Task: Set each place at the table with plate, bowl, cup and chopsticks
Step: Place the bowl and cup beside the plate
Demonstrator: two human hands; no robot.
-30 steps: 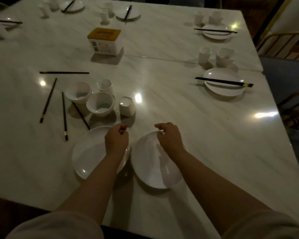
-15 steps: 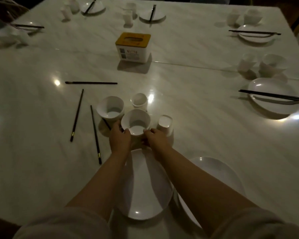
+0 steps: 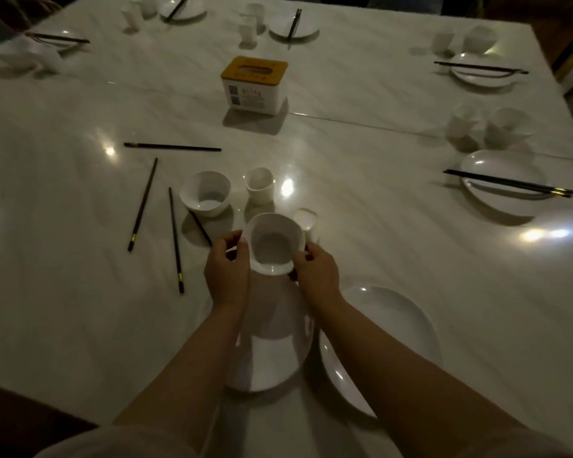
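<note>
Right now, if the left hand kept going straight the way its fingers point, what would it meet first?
Probably the other bowl, up-table from the left hand; the stray chopstick lies lower, and depth is unclear.

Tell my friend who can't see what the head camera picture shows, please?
Two hands, left hand and right hand, hold a white bowl above a white plate on a marble table. Loose chopsticks lie to the left.

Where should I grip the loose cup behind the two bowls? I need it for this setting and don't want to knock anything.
Take the cup by its side wall, fingers and thumb coming from above. It stands upright and apart from the far bowl, so the wall is free all round.
</note>
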